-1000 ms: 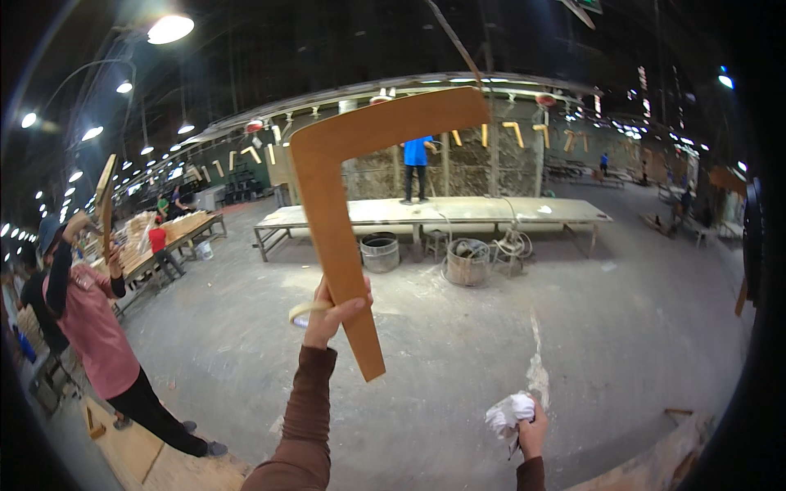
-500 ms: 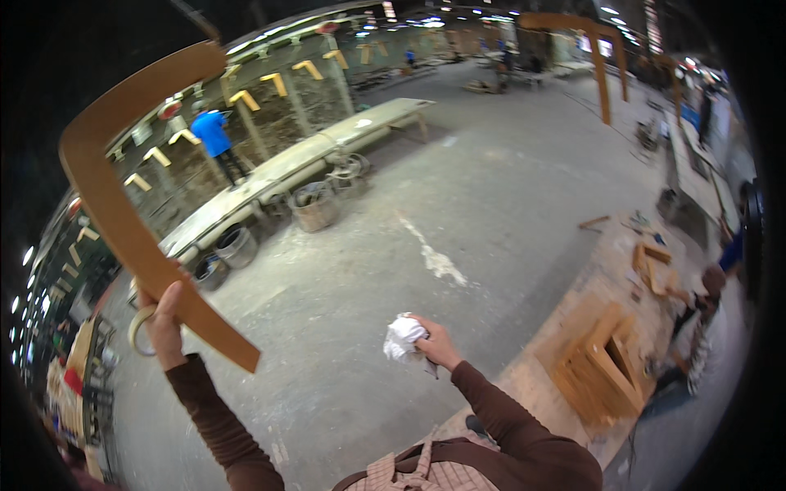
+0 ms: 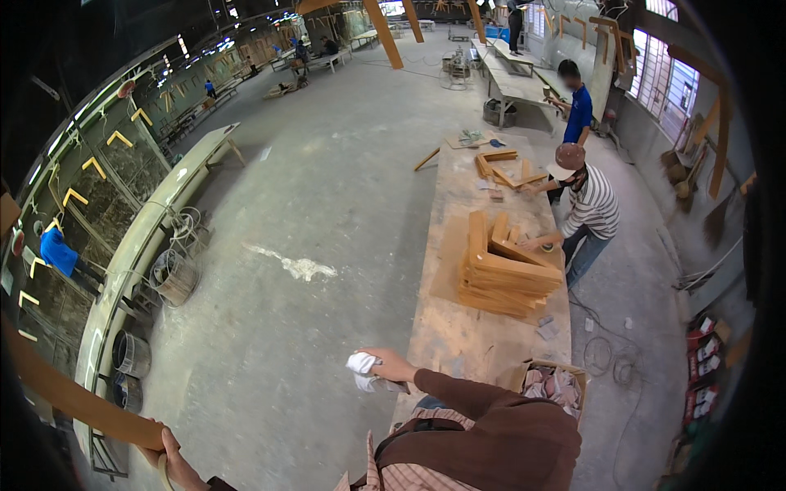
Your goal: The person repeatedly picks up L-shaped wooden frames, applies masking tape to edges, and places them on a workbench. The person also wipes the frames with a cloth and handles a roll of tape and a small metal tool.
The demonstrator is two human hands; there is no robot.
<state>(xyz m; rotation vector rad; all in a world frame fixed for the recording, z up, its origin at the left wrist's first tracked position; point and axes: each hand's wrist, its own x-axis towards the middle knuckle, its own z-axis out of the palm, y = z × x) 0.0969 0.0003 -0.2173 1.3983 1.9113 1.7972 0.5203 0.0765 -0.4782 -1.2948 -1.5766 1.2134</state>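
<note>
At the lower left, my left hand [image 3: 173, 462] is closed round the end of a brown wooden frame piece [image 3: 78, 399], which runs up to the left rim of the view. The far end of that piece is cut off there. A pale ring [image 3: 165, 473], looking like a roll of tape, hangs at the same hand. My right hand [image 3: 390, 365] grips a crumpled white cloth [image 3: 363, 370] over the floor, beside the near end of the wooden worktable [image 3: 442, 327].
Stacked wooden angle pieces [image 3: 508, 278] lie on the worktable, near an open box of cloth scraps [image 3: 557, 386]. Behind it, a person in a striped shirt [image 3: 594, 200] handles pieces. A long bench [image 3: 147, 221] with buckets stands left. Wooden frames [image 3: 385, 37] hang overhead.
The view has swung to the right. The wooden piece in my left hand is now lower and farther left in view. The white cloth stays in my right hand.
</note>
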